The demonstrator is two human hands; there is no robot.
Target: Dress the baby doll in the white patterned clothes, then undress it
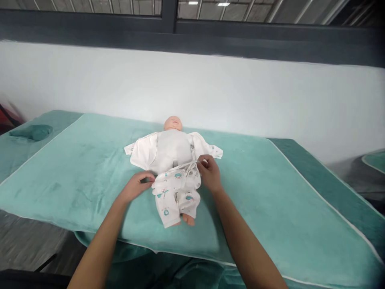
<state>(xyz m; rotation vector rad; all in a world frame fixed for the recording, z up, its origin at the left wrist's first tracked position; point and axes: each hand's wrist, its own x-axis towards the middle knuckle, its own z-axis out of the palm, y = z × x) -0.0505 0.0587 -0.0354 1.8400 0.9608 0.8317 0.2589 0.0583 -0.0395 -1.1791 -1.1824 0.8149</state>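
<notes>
A baby doll (173,123) lies on its back, head toward the wall and bare feet toward me. Its white jacket (141,150) is spread open at the front, sleeves stretched out to both sides, over a plain pale torso. Printed white pants (168,196) cover its legs. My left hand (138,186) pinches the pants at the waist on the left side. With thumb and fingers closed, my right hand (210,172) holds the pants' waistband at the right, where thin ties lie bunched. The exact fold inside each pinch is hidden by my fingers.
The doll rests on a green padded bed (270,200) with white piping. A face hole (31,131) is at its far left end. Behind stands a white wall (192,88) below a dark window frame (168,24). Part of another green surface (375,160) shows at right.
</notes>
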